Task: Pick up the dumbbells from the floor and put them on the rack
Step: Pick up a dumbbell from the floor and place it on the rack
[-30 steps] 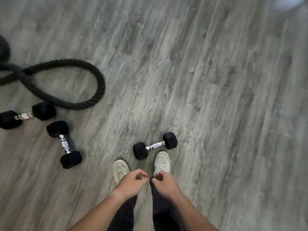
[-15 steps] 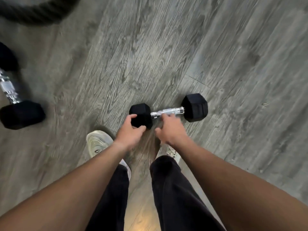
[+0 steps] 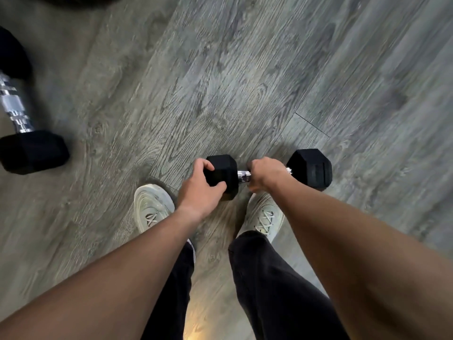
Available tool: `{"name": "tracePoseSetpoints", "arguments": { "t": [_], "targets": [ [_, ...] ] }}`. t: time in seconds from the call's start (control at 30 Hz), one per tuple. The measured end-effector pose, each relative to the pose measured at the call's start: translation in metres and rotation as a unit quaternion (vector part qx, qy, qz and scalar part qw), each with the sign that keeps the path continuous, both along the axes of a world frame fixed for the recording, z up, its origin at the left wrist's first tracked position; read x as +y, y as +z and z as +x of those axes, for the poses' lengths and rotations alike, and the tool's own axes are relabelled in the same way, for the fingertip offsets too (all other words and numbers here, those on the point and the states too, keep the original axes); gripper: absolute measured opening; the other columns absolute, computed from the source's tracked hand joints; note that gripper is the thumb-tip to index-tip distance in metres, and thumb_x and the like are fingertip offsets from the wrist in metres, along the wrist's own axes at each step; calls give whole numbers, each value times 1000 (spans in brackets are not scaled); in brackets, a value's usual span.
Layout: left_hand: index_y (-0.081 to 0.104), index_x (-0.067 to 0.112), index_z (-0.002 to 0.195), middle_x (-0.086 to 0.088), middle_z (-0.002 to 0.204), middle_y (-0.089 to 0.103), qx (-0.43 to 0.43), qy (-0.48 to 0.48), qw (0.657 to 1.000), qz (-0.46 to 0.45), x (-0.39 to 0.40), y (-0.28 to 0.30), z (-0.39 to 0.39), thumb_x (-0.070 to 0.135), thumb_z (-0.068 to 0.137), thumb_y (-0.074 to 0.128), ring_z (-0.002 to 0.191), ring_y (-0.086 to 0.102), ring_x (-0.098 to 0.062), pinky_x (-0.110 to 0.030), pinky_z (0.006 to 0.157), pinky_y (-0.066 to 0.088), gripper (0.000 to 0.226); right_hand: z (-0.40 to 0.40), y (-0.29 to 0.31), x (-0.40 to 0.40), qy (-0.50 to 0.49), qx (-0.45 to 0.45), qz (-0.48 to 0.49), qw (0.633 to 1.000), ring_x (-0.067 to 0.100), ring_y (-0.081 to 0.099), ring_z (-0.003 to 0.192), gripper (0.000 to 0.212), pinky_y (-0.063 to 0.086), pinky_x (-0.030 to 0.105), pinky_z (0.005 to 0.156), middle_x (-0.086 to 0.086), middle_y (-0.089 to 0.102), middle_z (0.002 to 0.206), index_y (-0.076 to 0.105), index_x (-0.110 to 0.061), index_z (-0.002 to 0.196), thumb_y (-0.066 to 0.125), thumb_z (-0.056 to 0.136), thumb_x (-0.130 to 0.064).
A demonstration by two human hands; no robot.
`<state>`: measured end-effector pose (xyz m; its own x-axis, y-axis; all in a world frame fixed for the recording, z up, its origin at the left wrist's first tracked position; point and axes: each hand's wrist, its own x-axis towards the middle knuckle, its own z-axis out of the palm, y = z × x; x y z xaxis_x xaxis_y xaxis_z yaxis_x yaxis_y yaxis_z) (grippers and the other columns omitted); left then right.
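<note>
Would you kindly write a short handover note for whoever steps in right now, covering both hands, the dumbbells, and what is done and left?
Left hand: fingers curled round the near black head of the small dumbbell.
Right hand: wrapped round that dumbbell's chrome handle.
The small dumbbell sits just ahead of the white shoes, low over the grey wood floor; whether it has left the floor cannot be told.
A second, larger dumbbell lies on the floor at the left edge, untouched.
Done: grip taken on the first dumbbell.
Left: lift it, carry it to the rack, which is not in view, then fetch the other.
</note>
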<state>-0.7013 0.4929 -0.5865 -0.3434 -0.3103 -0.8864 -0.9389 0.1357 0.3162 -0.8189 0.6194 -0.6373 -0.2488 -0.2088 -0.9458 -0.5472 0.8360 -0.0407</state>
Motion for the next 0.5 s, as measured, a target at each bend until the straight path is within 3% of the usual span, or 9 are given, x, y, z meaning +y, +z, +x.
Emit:
{"name": "tracePoseSetpoints", "arguments": {
  "t": [0.07,0.13,0.23,0.27,0.37,0.5],
  "targets": [
    [39,37,102,2,70,55,-1,2,1000,-10,-9,35,1,35,78,68,65,56,-23,-32,56,41,37,7,32,0,-2,-7,3,1000,28,63,78,19,57,34,74,3,62,81,67,-18,97,63,79,-17],
    [43,39,110,3,80,57,-7,3,1000,-21,-21,84,5,46,68,72,76,59,-23,-32,61,45,51,11,82,-4,-4,-12,1,1000,27,65,80,21,57,33,71,2,64,81,69,-18,98,58,80,-15],
    [45,52,129,2,121,46,-25,15,999,-17,-37,166,18,56,65,76,112,52,-20,-37,98,47,71,18,174,-16,9,-26,-6,1000,28,71,91,21,59,34,79,4,71,93,70,-19,99,57,82,-19],
    [46,53,132,3,127,42,-24,37,999,4,-44,201,22,54,68,78,116,50,-19,-35,101,45,72,20,209,-22,21,-24,-14,999,28,72,96,24,59,34,83,4,73,98,71,-19,101,58,82,-21],
    [48,52,137,7,129,57,-4,180,978,104,-59,309,34,43,77,81,112,61,-16,-42,95,56,69,31,319,-38,13,-24,-24,999,30,70,105,31,56,32,88,7,74,107,73,-18,107,57,82,-25],
    [56,53,126,10,123,63,30,311,932,187,-78,443,60,42,75,83,109,67,-19,-53,83,62,58,51,458,-65,-18,-10,-30,999,33,68,108,27,54,34,83,10,71,111,69,-17,105,62,83,-32]
  ]
}}
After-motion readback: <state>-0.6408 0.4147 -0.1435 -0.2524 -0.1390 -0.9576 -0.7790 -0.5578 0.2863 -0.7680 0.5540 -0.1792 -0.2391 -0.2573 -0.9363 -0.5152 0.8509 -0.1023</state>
